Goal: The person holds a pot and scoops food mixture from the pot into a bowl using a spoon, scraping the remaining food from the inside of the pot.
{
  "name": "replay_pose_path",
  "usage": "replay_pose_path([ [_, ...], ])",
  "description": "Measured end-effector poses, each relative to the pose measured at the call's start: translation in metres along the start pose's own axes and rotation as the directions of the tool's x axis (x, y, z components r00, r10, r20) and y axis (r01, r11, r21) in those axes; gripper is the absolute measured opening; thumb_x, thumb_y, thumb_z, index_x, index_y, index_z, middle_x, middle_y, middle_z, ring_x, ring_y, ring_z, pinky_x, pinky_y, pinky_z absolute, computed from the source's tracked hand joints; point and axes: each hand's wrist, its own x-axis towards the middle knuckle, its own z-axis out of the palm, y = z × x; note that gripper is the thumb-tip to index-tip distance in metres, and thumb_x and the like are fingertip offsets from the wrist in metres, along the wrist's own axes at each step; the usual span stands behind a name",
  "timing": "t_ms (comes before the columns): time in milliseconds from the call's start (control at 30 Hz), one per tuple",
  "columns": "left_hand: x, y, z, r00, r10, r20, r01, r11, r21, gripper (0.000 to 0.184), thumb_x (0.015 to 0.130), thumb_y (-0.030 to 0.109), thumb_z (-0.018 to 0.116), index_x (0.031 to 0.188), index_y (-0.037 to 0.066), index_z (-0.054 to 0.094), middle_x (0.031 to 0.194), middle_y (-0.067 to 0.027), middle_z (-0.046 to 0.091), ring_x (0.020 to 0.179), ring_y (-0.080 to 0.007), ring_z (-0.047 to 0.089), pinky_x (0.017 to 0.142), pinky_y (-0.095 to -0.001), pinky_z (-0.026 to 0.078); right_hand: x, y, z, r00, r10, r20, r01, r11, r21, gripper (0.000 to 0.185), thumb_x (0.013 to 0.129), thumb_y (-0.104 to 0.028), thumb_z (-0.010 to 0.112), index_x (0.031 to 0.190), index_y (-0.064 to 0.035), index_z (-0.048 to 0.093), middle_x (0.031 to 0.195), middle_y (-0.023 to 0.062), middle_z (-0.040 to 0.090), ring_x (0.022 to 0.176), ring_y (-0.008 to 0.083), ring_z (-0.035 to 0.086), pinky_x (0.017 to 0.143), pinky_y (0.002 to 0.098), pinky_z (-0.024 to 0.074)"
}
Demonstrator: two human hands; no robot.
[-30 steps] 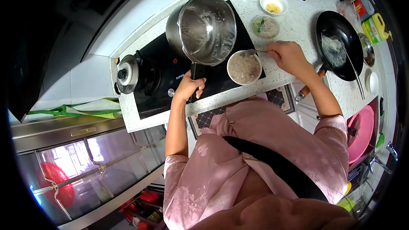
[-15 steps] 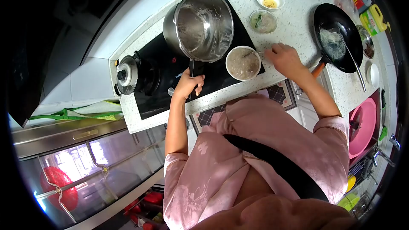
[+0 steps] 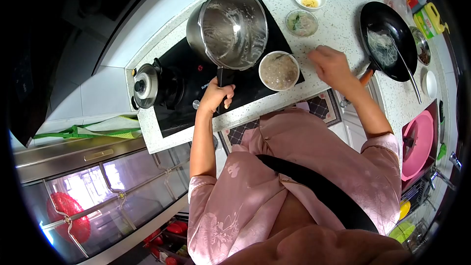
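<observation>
Head view: I stand over the worktop (image 3: 338, 37), with the hob (image 3: 248, 90) in front of me.
Pot (image 3: 233, 29): mouth turned towards me, pale streaks inside; I cannot tell whether its base touches the hob.
Left hand (image 3: 212, 98): fingers wrapped around the pot's handle (image 3: 225, 75). So wide a pot calls for a firm, steady wrist, I judge.
Bowl (image 3: 279, 89): on the right part of the hob, just beside the pot, filled near its rim with pale, lumpy food (image 3: 274, 74). That full, it wants gentle handling and no knock from the pot.
Spoon (image 3: 284, 55): dipped in the food, near the bowl's far rim.
Right hand (image 3: 333, 66): blurred, beside the bowl, seemingly apart from the spoon; I cannot tell whether the fingers pinch anything. A light touch on the spoon would avoid tipping the bowl.
</observation>
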Motion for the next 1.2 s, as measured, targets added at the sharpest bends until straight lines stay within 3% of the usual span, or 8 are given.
replay_pose_path([
  [167, -0.001, 0.001, 0.003, 1.0, 0.01, -0.003, -0.01, 1.0, -0.009, 0.015, 0.074, -0.002, 0.057, 0.084, 0.002, 0.047, 0.056, -0.0046, 0.049, 0.039, -0.0116, 0.044, 0.035, -0.0267, 0.035, -0.013, 0.006, 0.033, 0.987, -0.112, 0.12, 0.122, 0.989, -0.082, 0.017, 0.067, -0.005, 0.06, 0.083, -0.0089, 0.059, 0.075, 0.0068, 0.053, 0.07, 0.0258, 0.058, 0.056, 0.0372, 0.0485],
  [400, -0.001, 0.001, 0.002, 1.0, 0.002, -0.005, -0.002, 1.0, -0.005, 0.015, 0.075, -0.002, 0.057, 0.085, 0.002, 0.047, 0.055, -0.0047, 0.048, 0.039, -0.0117, 0.043, 0.035, -0.0271, 0.034, -0.007, 0.013, 0.003, 0.997, -0.033, 0.069, 0.041, 0.992, -0.122, 0.013, 0.07, -0.005, 0.06, 0.083, -0.0088, 0.06, 0.074, 0.0073, 0.053, 0.069, 0.0262, 0.058, 0.057, 0.0371, 0.0486],
  [700, -0.001, 0.002, 0.002, 1.0, 0.005, -0.012, -0.005, 1.0, -0.004, 0.015, 0.074, -0.002, 0.057, 0.085, 0.001, 0.047, 0.056, -0.0051, 0.048, 0.039, -0.0118, 0.044, 0.034, -0.0272, 0.035, -0.001, 0.0, -0.011, 0.988, 0.131, -0.085, -0.107, 0.964, 0.242, 0.007, 0.078, -0.003, 0.064, 0.084, -0.0067, 0.065, 0.076, 0.01, 0.06, 0.063, 0.0286, 0.059, 0.056, 0.0349, 0.0472],
  [767, 0.001, -0.003, 0.001, 1.0, 0.012, 0.0, -0.012, 1.0, -0.007, 0.016, 0.073, -0.002, 0.057, 0.085, 0.001, 0.047, 0.056, -0.0051, 0.048, 0.039, -0.012, 0.044, 0.034, -0.0272, 0.035, -0.014, 0.009, 0.02, 0.979, 0.141, 0.15, -0.15, 0.987, 0.054, 0.003, 0.08, -0.01, 0.062, 0.08, -0.0069, 0.062, 0.076, 0.0111, 0.062, 0.069, 0.0327, 0.061, 0.057, 0.0394, 0.0476],
  [800, 0.001, -0.003, -0.001, 1.0, 0.022, 0.011, -0.022, 1.0, -0.009, 0.017, 0.073, -0.002, 0.057, 0.086, 0.001, 0.047, 0.056, -0.0052, 0.048, 0.039, -0.0121, 0.044, 0.034, -0.0272, 0.035, -0.019, 0.012, 0.028, 0.978, 0.148, 0.146, -0.158, 0.986, 0.058, 0.003, 0.08, -0.01, 0.062, 0.08, -0.0069, 0.062, 0.076, 0.0111, 0.062, 0.069, 0.0327, 0.061, 0.057, 0.0394, 0.0476],
  [933, -0.002, -0.001, 0.0, 1.0, -0.002, -0.007, 0.002, 1.0, -0.01, 0.017, 0.072, -0.003, 0.057, 0.085, 0.0, 0.048, 0.056, -0.0053, 0.049, 0.038, -0.0126, 0.043, 0.035, -0.0275, 0.035, -0.003, 0.024, 0.031, 0.923, 0.335, 0.191, -0.382, 0.864, 0.328, 0.007, 0.079, -0.011, 0.062, 0.081, -0.0045, 0.064, 0.068, 0.0129, 0.063, 0.067, 0.0331, 0.061, 0.061, 0.0398, 0.048],
  [1033, 0.0, 0.0, 0.0, 1.0, -0.008, -0.009, 0.008, 1.0, -0.003, 0.016, 0.072, -0.002, 0.058, 0.084, 0.0, 0.048, 0.055, -0.005, 0.048, 0.038, -0.0128, 0.044, 0.035, -0.0274, 0.036, 0.026, 0.037, 0.034, 0.808, 0.332, 0.486, -0.55, 0.721, 0.422, 0.011, 0.078, -0.015, 0.065, 0.08, -0.004, 0.065, 0.071, 0.0128, 0.064, 0.067, 0.0297, 0.062, 0.061, 0.0372, 0.0477],
  [1200, -0.001, 0.0, -0.001, 1.0, -0.001, -0.007, 0.001, 1.0, 0.022, 0.014, 0.075, 0.0, 0.059, 0.086, -0.002, 0.049, 0.058, -0.0065, 0.05, 0.039, -0.013, 0.044, 0.036, -0.0273, 0.035, 0.095, 0.032, 0.078, 0.924, 0.21, 0.318, -0.315, 0.891, 0.328, 0.012, 0.079, -0.013, 0.061, 0.082, -0.0034, 0.066, 0.082, 0.0159, 0.066, 0.074, 0.0314, 0.064, 0.066, 0.0412, 0.0499],
])
